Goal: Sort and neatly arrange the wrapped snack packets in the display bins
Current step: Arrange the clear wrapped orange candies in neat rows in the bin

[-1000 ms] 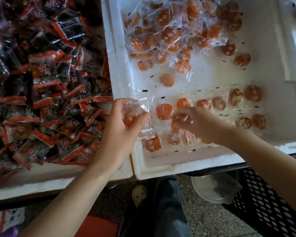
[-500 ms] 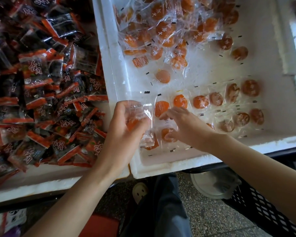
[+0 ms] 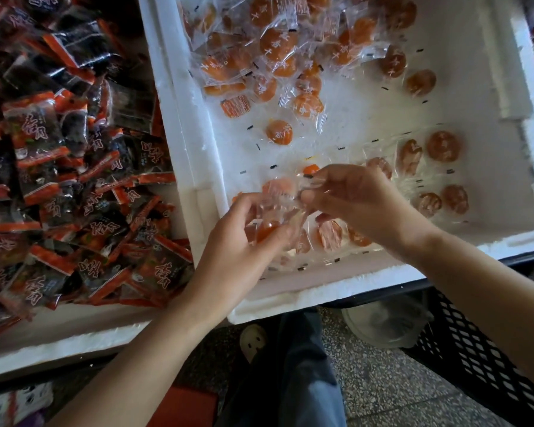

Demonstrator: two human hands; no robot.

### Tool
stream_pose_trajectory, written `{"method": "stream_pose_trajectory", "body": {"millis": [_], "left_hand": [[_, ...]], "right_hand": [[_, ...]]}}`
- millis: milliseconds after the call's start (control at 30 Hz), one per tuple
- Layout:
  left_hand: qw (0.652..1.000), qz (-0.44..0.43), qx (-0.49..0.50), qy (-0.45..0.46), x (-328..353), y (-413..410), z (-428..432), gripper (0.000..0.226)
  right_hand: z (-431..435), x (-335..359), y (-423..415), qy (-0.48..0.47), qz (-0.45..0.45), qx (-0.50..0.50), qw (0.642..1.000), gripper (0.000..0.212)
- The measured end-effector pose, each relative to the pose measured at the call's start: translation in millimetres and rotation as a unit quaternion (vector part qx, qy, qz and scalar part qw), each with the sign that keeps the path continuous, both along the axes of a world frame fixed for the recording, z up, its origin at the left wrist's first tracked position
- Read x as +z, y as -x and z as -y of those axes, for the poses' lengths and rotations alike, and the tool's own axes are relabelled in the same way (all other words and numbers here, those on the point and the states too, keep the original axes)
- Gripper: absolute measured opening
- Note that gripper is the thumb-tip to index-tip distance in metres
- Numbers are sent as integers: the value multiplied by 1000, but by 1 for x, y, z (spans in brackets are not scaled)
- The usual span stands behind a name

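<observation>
Your left hand [image 3: 241, 245] has its grip closed round a small stack of clear-wrapped orange packets [image 3: 267, 230], held just above the near-left corner of the white foam bin [image 3: 290, 292]. Your right hand [image 3: 361, 204] pinches a wrapper [image 3: 285, 195] at the top of that stack. I can't tell if that's one packet or two, because the film is clear and glare hides the seams. The rest of the orange stock is a loose pile [image 3: 275, 53] at the far end and laid rows [image 3: 443, 146] along the near side, some under your hands.

Risks as I read them:
- The film is slick. Pull one packet and its neighbours may slide out of the left grip onto the rows below.
- Your right wrist hangs over laid packets. Drop it and you skew them.
- The stack sits close to the bin's near wall, so a slip could go over the rim to the floor [image 3: 383, 396].
- Dark red packets [image 3: 74, 186] fill the bin alongside. Don't let the kinds mix.
</observation>
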State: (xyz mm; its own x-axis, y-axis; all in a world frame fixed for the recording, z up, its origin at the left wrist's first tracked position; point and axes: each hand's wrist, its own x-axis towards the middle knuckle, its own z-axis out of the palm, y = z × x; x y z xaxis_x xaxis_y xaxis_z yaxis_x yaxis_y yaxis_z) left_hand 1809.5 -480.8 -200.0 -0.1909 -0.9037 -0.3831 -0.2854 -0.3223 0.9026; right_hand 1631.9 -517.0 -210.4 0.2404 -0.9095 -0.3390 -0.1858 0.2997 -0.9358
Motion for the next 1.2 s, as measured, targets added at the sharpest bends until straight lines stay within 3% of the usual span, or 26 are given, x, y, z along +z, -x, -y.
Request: {"method": "stream_pose_trajectory", "body": {"millis": [100, 167, 300, 433, 633, 767, 833, 900, 967, 1067, 1200], "left_hand": [[1000, -2, 17, 11, 1, 3, 7, 20], [999, -4, 30, 20, 3, 5, 11, 24], [999, -2, 43, 31, 1, 5, 15, 12], [999, -5, 47, 2, -2, 8, 16, 14], [999, -13, 43, -26, -1, 14, 17, 27], [1000, 1, 19, -7, -2, 19, 17, 39], [1000, 2, 7, 10, -5, 21, 19, 38], [1000, -4, 4, 18, -8, 25, 22, 37], [1000, -14, -9, 14, -10, 31, 25, 39], [999, -17, -35, 15, -13, 45, 26, 39], [990, 73, -113, 50, -34, 55, 30, 43]], "right_hand": [[9, 4, 22, 22, 5, -79, 997, 10], [15, 1, 38, 57, -68, -119, 989, 9], [16, -20, 53, 84, -285, 30, 954, 5], [6, -47, 46, 37, -311, 127, 941, 14], [6, -55, 43, 45, -322, 131, 937, 20], [4, -50, 46, 103, -383, 116, 911, 39], [5, -38, 45, 134, -323, 59, 935, 37], [3, -17, 41, 90, -169, -2, 982, 36], [0, -3, 37, 49, -71, -18, 996, 33], [-2, 3, 39, 77, -107, 5, 991, 9], [16, 3, 71, 160, -217, -56, 961, 11]]}}
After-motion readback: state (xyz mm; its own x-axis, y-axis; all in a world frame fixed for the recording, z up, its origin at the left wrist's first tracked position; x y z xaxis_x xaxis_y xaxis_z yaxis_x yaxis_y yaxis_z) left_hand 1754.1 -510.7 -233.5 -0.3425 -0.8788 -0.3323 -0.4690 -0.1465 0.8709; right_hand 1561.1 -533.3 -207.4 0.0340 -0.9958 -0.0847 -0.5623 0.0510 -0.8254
